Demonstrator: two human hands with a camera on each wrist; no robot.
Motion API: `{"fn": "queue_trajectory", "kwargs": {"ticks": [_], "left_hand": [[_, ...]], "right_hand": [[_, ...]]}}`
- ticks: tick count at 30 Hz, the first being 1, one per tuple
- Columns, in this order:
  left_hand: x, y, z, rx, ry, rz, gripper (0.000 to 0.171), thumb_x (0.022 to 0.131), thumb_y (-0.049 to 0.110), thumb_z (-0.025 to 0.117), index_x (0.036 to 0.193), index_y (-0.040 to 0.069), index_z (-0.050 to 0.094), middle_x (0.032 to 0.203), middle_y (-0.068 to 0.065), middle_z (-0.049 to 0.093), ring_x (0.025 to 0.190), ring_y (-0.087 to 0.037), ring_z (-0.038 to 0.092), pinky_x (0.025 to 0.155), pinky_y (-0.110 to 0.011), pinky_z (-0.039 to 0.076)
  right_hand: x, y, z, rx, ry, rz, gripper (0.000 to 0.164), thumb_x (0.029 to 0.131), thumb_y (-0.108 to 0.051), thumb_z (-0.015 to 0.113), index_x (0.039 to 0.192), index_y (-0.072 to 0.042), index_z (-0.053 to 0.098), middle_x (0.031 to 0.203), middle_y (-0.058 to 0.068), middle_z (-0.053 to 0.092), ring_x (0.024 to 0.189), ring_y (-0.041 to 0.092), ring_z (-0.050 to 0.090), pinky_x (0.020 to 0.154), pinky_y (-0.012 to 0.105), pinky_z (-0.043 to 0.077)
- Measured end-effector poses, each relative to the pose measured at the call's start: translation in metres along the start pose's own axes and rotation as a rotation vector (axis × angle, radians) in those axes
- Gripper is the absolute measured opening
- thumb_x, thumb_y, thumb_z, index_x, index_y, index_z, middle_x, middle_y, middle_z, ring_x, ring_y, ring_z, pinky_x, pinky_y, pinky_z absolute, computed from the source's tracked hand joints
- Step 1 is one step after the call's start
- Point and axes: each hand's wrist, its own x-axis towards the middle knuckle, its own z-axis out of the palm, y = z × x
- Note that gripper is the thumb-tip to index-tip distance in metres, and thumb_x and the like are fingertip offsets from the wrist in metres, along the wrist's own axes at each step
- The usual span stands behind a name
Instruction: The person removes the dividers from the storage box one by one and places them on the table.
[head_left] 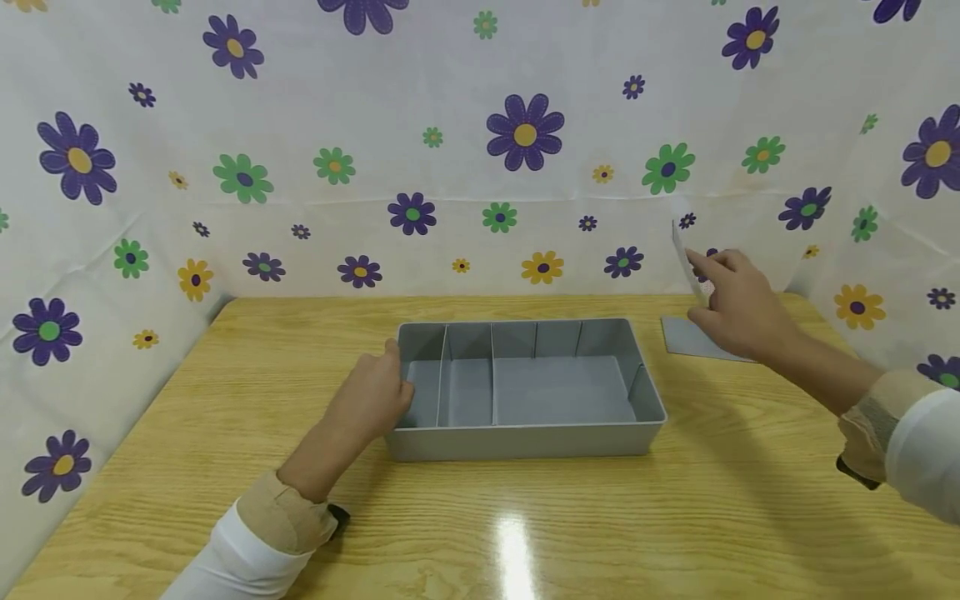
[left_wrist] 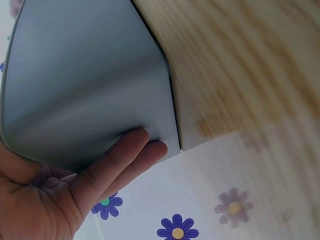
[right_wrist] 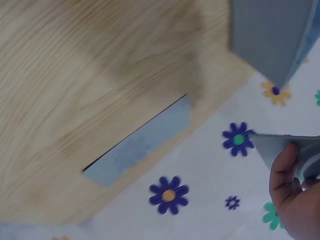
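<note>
A grey rectangular box [head_left: 525, 442] stands on the table, with two thin dividers [head_left: 492, 375] across its left part and a wide compartment on the right. My left hand [head_left: 369, 390] grips the box's left end wall; in the left wrist view its fingers [left_wrist: 117, 160] lie along the outer side. To the right of the box, my right hand [head_left: 742, 300] pinches a thin grey divider plate [head_left: 686, 258] in the air, seen nearly edge-on in the head view. Below that hand a second grey plate [head_left: 693, 340] lies flat on the table, partly hidden by the hand in the head view.
The wooden table [head_left: 420, 533] reaches back to a white cloth [head_left: 450, 75] printed with purple, green and yellow flowers. That cloth also hangs at both sides. Short slot ribs [head_left: 579, 337] run up the inside of the box's far wall.
</note>
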Motion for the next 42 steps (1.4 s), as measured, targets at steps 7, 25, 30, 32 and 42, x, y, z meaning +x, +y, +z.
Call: {"fn": "queue_trajectory", "kwargs": {"ticks": [7, 25, 30, 32, 42], "left_hand": [[0.001, 0.000, 0.000, 0.003, 0.000, 0.001, 0.059, 0.083, 0.007, 0.047, 0.131, -0.020, 0.026, 0.049, 0.000, 0.039, 0.040, -0.010, 0.035, 0.035, -0.023, 0.027], [0.000, 0.001, -0.002, 0.007, 0.023, 0.032, 0.059, 0.081, 0.005, 0.046, 0.130, -0.021, 0.027, 0.047, 0.001, 0.038, 0.038, -0.008, 0.033, 0.034, -0.022, 0.025], [0.001, 0.000, -0.003, 0.006, 0.016, 0.031, 0.059, 0.081, 0.005, 0.046, 0.130, -0.022, 0.027, 0.048, -0.001, 0.040, 0.039, -0.009, 0.036, 0.034, -0.023, 0.027], [0.000, 0.000, -0.004, 0.006, 0.014, 0.030, 0.059, 0.081, 0.005, 0.046, 0.130, -0.022, 0.027, 0.048, -0.001, 0.040, 0.039, -0.010, 0.036, 0.034, -0.023, 0.028], [0.000, -0.001, -0.003, 0.002, 0.001, 0.021, 0.060, 0.081, 0.006, 0.046, 0.130, -0.022, 0.026, 0.047, 0.000, 0.039, 0.039, -0.009, 0.034, 0.034, -0.023, 0.026]], "right_hand": [[-0.016, 0.032, 0.009, -0.214, -0.242, -0.113, 0.069, 0.076, -0.008, 0.057, 0.140, 0.003, 0.032, 0.114, 0.027, 0.045, 0.064, 0.021, 0.048, 0.051, 0.035, 0.044], [-0.078, 0.077, 0.040, -0.447, -0.313, -0.503, 0.064, 0.076, -0.007, 0.066, 0.136, -0.018, 0.045, 0.116, 0.009, 0.055, 0.091, 0.028, 0.059, 0.064, 0.043, 0.052], [-0.080, 0.089, 0.037, -0.444, -0.275, -0.618, 0.071, 0.073, -0.004, 0.067, 0.138, -0.019, 0.042, 0.120, 0.008, 0.056, 0.098, 0.029, 0.057, 0.064, 0.041, 0.052], [-0.080, 0.092, 0.037, -0.436, -0.258, -0.646, 0.071, 0.073, -0.005, 0.065, 0.139, -0.020, 0.041, 0.121, 0.007, 0.057, 0.096, 0.027, 0.056, 0.062, 0.039, 0.051], [-0.080, 0.090, 0.036, -0.395, -0.165, -0.585, 0.079, 0.075, 0.008, 0.055, 0.143, -0.024, 0.034, 0.123, 0.006, 0.056, 0.086, 0.022, 0.056, 0.042, 0.024, 0.037]]}}
